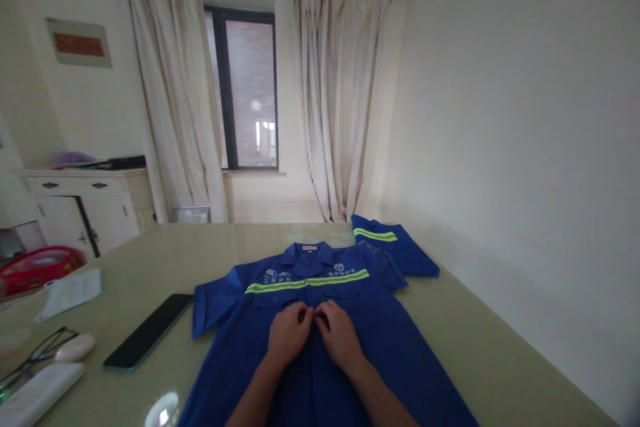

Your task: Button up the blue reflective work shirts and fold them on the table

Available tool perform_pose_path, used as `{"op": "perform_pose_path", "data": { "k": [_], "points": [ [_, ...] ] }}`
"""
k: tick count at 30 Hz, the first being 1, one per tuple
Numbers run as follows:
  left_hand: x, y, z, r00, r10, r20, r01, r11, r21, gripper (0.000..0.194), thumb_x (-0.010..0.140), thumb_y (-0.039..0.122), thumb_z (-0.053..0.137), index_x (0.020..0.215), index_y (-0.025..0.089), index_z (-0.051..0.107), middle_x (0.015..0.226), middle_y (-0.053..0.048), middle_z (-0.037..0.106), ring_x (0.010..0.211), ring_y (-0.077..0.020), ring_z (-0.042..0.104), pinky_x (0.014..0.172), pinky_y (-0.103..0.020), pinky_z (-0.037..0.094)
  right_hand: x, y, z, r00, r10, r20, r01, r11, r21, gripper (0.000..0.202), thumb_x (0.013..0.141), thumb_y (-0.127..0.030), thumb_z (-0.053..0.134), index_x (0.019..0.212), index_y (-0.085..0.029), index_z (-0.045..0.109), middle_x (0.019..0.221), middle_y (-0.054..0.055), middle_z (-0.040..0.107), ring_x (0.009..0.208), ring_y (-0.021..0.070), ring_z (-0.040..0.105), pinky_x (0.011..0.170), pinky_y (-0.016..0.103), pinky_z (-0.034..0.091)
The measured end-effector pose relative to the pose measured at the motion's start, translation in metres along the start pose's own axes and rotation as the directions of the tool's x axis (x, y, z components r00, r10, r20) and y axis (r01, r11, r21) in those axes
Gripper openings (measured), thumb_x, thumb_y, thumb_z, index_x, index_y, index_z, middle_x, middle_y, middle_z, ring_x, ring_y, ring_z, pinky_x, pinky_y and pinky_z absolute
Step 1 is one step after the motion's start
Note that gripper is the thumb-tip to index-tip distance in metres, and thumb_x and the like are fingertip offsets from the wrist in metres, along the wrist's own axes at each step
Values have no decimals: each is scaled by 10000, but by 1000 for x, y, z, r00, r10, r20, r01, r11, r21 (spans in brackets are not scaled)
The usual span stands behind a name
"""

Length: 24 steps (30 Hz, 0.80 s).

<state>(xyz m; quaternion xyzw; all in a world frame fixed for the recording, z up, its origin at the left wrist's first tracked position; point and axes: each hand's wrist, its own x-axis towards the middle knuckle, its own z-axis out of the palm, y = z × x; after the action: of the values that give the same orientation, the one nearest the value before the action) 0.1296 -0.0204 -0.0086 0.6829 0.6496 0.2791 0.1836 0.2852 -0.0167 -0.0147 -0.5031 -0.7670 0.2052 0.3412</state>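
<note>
A blue short-sleeved work shirt (pixel 240 347) lies spread face up on the table, collar away from me. A yellow-green reflective stripe with white print above it crosses its chest. My left hand (pixel 290 329) and my right hand (pixel 337 330) meet at the front placket just below the stripe. Thumbs and fingertips of both are pinched on the placket edge, nearly touching each other. Any button there is hidden by the fingers. Behind the shirt's right sleeve lies a folded blue garment (pixel 415 255) with a similar stripe.
On the pale green table (pixel 170 253), a dark phone (pixel 150 333) lies left of the shirt. Further left are glasses (pixel 45 350), a white mouse-like object (pixel 75 348), a white box-like item (pixel 40 393) and a white sheet (pixel 73 293). A wall (pixel 525 180) borders the right side.
</note>
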Motion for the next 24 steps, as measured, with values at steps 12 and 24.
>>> {"op": "perform_pose_path", "data": {
  "k": [12, 24],
  "points": [
    [10, -20, 7, 999, 36, 6, -33, 960, -279, 340, 918, 462, 473, 874, 214, 702, 782, -4, 716, 737, -184, 642, 665, -261, 441, -2, -8, -6, 1000, -16, 8, 16, 1000, 8, 176, 961, -190, 538, 856, -220, 676, 952, 27, 659, 907, 176, 644, 822, 244, 442],
    [3, -20, 3, 953, 294, -72, -303, 925, -227, 290, 921, 289, 485, 1031, 240, 749, 1157, -75, 739, 1147, -240, 647, 1046, -396, 476, -2, -2, -2, 990, 31, -141, -29, 999, 12, 280, 887, -184, 555, 1147, -239, 643, 1162, 50, 688, 1074, 208, 647, 920, 282, 484]
  ]
}}
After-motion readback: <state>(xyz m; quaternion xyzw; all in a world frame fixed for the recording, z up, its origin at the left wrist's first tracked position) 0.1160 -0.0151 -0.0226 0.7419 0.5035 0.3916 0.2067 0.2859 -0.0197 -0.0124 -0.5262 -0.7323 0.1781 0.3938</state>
